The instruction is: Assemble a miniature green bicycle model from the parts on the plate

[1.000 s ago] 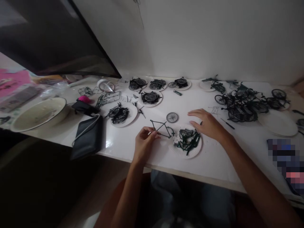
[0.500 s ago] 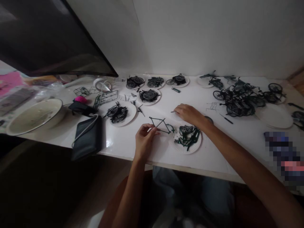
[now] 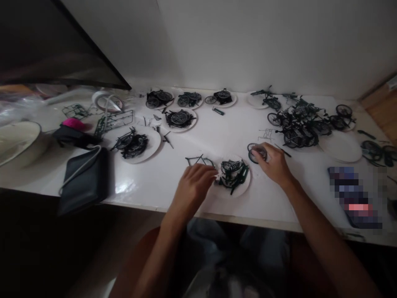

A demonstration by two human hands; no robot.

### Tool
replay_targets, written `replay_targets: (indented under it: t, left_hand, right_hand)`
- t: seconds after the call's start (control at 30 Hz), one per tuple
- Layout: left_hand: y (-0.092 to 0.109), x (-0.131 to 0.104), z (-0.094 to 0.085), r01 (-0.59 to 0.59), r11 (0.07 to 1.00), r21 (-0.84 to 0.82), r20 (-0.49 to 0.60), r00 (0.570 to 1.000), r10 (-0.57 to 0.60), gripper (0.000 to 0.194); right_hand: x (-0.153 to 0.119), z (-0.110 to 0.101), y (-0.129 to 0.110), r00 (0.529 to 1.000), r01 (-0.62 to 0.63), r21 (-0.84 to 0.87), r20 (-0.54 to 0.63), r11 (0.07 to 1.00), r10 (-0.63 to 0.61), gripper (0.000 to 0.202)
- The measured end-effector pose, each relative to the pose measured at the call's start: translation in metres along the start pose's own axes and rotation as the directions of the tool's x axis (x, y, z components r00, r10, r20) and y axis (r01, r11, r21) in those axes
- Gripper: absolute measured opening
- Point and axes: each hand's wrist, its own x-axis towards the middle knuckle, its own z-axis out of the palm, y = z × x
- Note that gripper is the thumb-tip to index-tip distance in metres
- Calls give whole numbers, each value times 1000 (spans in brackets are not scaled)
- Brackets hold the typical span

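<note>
My right hand (image 3: 276, 163) pinches a miniature spoked bicycle wheel (image 3: 257, 153) between thumb and fingers, right of a paper plate (image 3: 248, 184). Dark green miniature bicycle parts (image 3: 234, 176) fill that plate. At its left rim is my left hand (image 3: 195, 182), fingers curled and their tips together; whatever they hold is too small or hidden. Just behind the left hand shows a thin miniature bicycle frame (image 3: 200, 159), its lower part covered by the fingers. I cannot tell whether the hand touches it. A screwdriver (image 3: 283, 150) lies beyond my right hand.
Several plates of folded-together bicycle pieces (image 3: 180, 118) line the back. A heap of miniature bicycles (image 3: 300, 126) sits at the right, near a bare plate (image 3: 341, 149). At the left are a dark pouch (image 3: 85, 176), an enamel basin (image 3: 37, 140) and parts sprues (image 3: 118, 120).
My right hand has come back toward me and now holds the wheel, which lay by its wrist before. My left hand has shifted from the frame's left end toward the plate. The view has turned right.
</note>
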Motion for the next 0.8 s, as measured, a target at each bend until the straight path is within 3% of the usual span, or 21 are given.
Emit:
replay_targets:
  t: [0.1,0.2,0.33,0.53,0.8]
  left_hand:
    - [14,17,4,-183,983,22,214,961,174,32]
    - [15,25,10,-303,945,122,255,930,266,34]
    - [11,29,14,-407,876,260,312,894,323,30]
    - [10,34,10,-441,861,253,376,865,333,26]
    - [7,26,9,-363,902,233,346,898,272,27]
  right_hand:
    - [-2,4,-9,996,-6,54,88,999,1,11]
    - [-4,7,-13,986,30,46,163,998,-37,12]
    - [-5,10,-10,981,76,33,175,997,-80,12]
    - [-4,10,-7,981,70,54,179,996,-79,11]
    - [-4,12,-7,984,74,48,157,996,-81,10]
